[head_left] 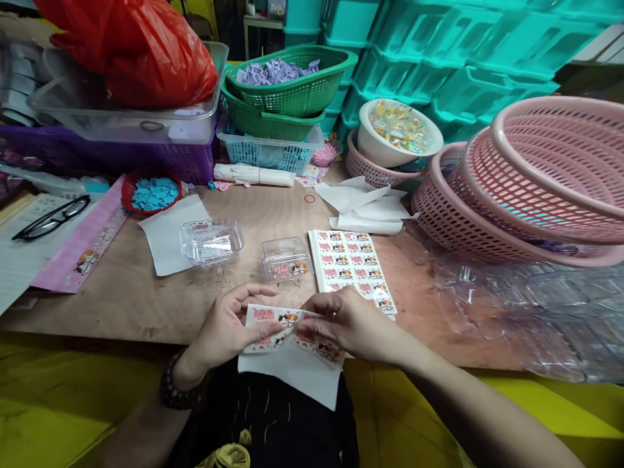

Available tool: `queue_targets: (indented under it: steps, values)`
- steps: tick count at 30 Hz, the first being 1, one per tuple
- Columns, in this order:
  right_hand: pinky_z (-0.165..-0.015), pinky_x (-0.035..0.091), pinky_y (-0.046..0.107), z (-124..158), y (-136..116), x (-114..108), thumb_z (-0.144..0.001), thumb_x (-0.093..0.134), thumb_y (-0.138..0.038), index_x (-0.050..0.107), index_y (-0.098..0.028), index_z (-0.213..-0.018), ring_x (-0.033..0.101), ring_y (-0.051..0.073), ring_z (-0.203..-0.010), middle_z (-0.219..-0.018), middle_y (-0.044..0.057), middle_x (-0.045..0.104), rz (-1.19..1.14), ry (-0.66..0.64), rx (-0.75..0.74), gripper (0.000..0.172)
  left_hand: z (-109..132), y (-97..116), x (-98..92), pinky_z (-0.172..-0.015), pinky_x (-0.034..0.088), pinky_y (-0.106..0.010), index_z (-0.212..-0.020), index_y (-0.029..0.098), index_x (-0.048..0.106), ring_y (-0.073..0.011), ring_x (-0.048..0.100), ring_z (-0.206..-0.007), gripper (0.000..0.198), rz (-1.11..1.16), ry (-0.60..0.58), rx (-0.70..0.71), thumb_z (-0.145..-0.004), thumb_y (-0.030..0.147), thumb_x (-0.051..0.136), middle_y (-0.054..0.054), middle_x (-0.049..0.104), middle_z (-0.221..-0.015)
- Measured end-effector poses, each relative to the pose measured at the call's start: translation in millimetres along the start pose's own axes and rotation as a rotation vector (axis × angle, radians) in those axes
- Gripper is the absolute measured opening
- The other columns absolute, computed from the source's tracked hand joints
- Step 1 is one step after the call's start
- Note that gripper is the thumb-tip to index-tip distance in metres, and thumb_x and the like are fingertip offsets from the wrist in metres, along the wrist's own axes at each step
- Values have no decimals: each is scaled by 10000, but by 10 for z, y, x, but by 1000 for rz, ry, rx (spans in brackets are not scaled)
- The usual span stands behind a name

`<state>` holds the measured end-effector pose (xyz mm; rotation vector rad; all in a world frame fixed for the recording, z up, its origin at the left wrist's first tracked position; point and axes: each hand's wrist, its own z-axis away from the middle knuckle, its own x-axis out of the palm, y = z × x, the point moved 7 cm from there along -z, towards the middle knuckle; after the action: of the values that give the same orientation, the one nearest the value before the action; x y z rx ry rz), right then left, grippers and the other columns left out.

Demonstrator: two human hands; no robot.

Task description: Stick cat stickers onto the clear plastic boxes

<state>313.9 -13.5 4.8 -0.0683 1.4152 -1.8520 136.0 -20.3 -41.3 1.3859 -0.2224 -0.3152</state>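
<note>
The sticker sheet was stretched between both hands at the near edge of the table, its white backing hanging below them. The left hand pinched its left end. The right hand pinched its middle, fingertips pressed together. Just beyond the grip sat a small clear box and a full sheet of stickers, and farther left a larger clear box.

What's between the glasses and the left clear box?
Head view: from the glasses, a pink printed strip, then a white paper sheet reaching the clear box.
</note>
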Motion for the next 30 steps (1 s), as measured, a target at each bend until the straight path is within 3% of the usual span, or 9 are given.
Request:
queue_targets:
  steps: [4, 8, 10, 15, 17, 23, 25, 27, 30]
  values:
    - [-602, 490, 253, 52, 52, -73, -758, 768, -433, 660, -168, -872, 617, 132, -671, -780, 23, 694, -180, 104, -17, 307, -8, -32, -40, -599, 597, -264, -951, 121, 698, -171, 715, -646, 408, 37, 26, -105, -728, 448, 800, -74, 758, -788]
    - [-566, 464, 251, 126, 75, -88, -808, 721, -419, 648, -179, -763, 582, 122, -615, -690, 9, 664, -69, 183, -12, 254, -5, 228, -11, -800, 593, -302, -1231, 192, 664, -209, 714, -932, 610, -207, -144, 12, -672, 355, 846, -86, 746, -1086]
    - [-554, 451, 249, 153, 36, -64, -827, 712, -407, 667, -182, -757, 572, 115, -592, -668, 3, 663, 0, 176, -30, 240, -14, 281, 7, -844, 566, -298, -1190, 226, 707, -215, 694, -985, 555, -351, -163, 12, -672, 373, 845, -69, 741, -1117]
    - [-554, 508, 247, 186, 21, -30, -880, 663, -454, 678, -164, -819, 636, 130, -602, -681, 21, 703, -82, 114, -75, 296, -26, 75, 134, -520, 442, -211, -845, 158, 786, -141, 635, -616, 355, -273, -245, -202, -782, 503, 734, -50, 735, -709]
    - [-589, 538, 252, 222, -17, -79, -924, 626, -382, 693, -165, -870, 673, 139, -649, -745, 35, 737, 12, 184, -197, 234, -48, 18, 144, -479, 383, -194, -821, 136, 780, -104, 568, -538, 367, -195, -253, -223, -768, 498, 752, -36, 702, -641]
    - [-792, 567, 356, 776, -458, -28, -899, 635, -143, 737, -295, -985, 684, 188, -904, -1001, 31, 745, 680, 702, -961, 202, -92, -170, 170, -525, 449, -215, -771, 105, 756, -120, 596, -559, 500, 197, -459, -406, -572, 551, 865, -59, 716, -678]
    - [-753, 575, 368, 800, -490, -174, -900, 640, -193, 731, -322, -951, 669, 197, -842, -914, 32, 719, 489, 776, -871, 166, -92, -181, 139, -518, 449, -215, -764, 110, 741, -118, 591, -545, 471, 190, -458, -388, -612, 544, 841, -50, 707, -657]
    - [-713, 562, 390, 605, -386, -434, -902, 637, -313, 710, -287, -882, 646, 216, -796, -840, 55, 690, 153, 775, -545, 80, -98, -106, 65, -514, 444, -213, -798, 130, 737, -113, 587, -545, 348, 46, -360, -266, -740, 472, 765, -35, 699, -652]
    - [-581, 480, 317, 97, -188, -661, -753, 739, -528, 651, -195, -775, 564, 166, -657, -727, 43, 644, -182, 605, -113, 346, -48, 241, 15, -642, 509, -256, -864, 167, 740, -152, 654, -706, 151, -270, -221, 105, -846, 297, 665, -50, 739, -787]
